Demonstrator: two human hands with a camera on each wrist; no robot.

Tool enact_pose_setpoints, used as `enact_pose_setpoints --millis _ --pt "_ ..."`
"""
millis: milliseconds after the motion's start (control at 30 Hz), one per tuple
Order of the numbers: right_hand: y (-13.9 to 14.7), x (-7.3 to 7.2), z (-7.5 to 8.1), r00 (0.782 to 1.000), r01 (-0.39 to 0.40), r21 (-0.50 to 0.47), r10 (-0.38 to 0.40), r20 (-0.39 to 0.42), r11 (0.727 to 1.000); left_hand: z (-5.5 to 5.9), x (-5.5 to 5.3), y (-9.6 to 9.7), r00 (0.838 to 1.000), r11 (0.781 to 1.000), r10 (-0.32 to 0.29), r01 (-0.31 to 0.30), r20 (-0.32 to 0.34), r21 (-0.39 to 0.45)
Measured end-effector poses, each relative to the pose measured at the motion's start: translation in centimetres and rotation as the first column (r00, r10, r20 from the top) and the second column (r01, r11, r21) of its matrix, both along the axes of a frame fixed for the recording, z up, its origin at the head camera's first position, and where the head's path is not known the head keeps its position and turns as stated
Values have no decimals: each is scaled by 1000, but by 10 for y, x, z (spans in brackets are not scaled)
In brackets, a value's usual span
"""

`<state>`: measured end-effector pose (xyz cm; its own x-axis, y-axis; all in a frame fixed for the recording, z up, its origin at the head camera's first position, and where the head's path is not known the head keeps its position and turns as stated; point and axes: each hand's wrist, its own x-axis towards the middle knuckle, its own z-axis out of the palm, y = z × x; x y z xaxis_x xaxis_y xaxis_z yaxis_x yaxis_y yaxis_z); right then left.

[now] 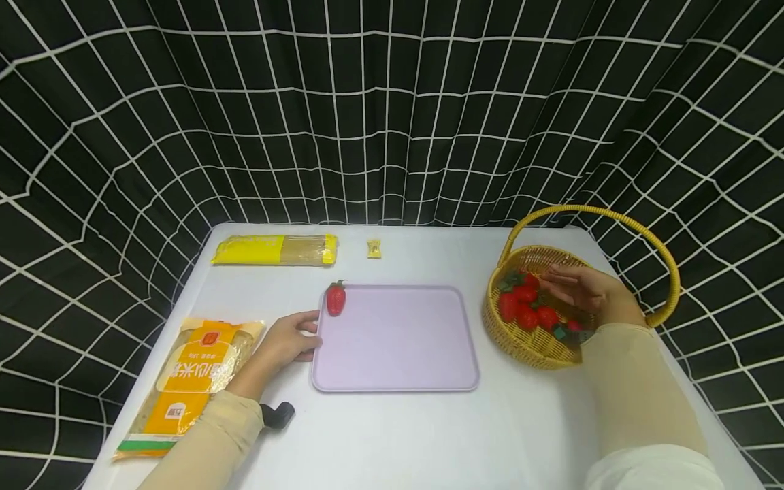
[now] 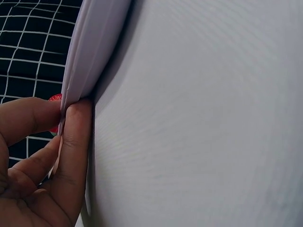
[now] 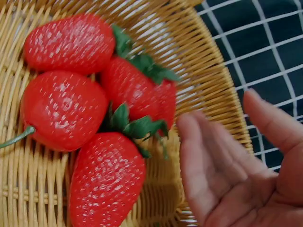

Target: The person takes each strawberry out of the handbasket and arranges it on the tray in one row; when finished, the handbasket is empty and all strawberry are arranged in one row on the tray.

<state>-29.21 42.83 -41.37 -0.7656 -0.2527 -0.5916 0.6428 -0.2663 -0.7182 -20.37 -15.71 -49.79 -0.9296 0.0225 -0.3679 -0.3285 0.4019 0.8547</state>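
Note:
A pale lilac tray [image 1: 397, 344] lies in the middle of the white table, with one strawberry [image 1: 335, 299] at its far left corner. My left hand [image 1: 289, 342] pinches the tray's left edge; in the left wrist view its thumb and fingers [image 2: 78, 127] meet at the rim. Inside the wicker basket [image 1: 511, 347] on the right are several red strawberries [image 1: 525, 316] with green leaves. Over the basket's right side is my right hand [image 1: 582, 289], fingers loosely extended and holding nothing. In the right wrist view its fingertips [image 3: 190, 124] are close beside the strawberries [image 3: 106, 182].
A large orange-labelled grain bag [image 1: 184, 388] lies under and beside my left forearm. Along the back are a yellow noodle packet [image 1: 282, 250] and a small yellow wrapped sweet [image 1: 374, 249]. The basket's tall handle [image 1: 649, 238] arches over my right hand. Black gridded cloth [image 1: 392, 122] surrounds the table.

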Motion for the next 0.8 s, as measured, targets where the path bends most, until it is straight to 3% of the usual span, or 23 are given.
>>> enact_pose_setpoints --millis 67,267,500,633,800 --pt "1 -3 -6 1000 -1 47 0 24 999 1 0 -1 1000 1000 5 -5 2 -2" --pt "1 -12 -16 995 -102 182 97 36 978 -1 0 -1 1000 1000 14 -14 14 23" --pt "-6 -18 -23 987 -149 190 135 84 970 -2 1 0 1000 1000 18 -18 20 8" --pt "-13 -20 -22 987 -158 283 144 70 946 -2 -1 0 1000 1000 23 -23 19 -1" --pt "-24 -25 -20 984 -176 413 160 74 893 -1 -2 -1 1000 1000 20 -20 11 1"
